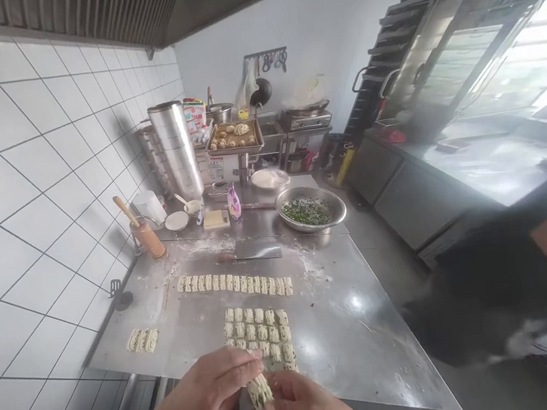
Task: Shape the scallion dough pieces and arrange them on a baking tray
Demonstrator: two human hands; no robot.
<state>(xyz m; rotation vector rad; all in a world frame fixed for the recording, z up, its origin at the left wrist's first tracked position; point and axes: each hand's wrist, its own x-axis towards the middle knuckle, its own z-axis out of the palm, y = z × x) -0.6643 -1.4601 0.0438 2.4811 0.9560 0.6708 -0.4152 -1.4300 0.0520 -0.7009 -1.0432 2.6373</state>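
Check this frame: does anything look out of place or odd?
A blurred dark sleeve cuts into the right of the view, close to the camera, and seems to be another person's.

Steel worktable (pixel 364 361), rows of dough pieces (pixel 233 279), cleaver (pixel 254 253)

Cream dough roll (pixel 261 395), striped dark green
Tiles (pixel 50 194): white, black grid lines. Bowl (pixel 310 208): silver, holding green scallions (pixel 307 212). Table (pixel 375 366): grey steel, patched white with flour (pixel 312 267). Dough rows (pixel 254 325): cream, green-flecked.
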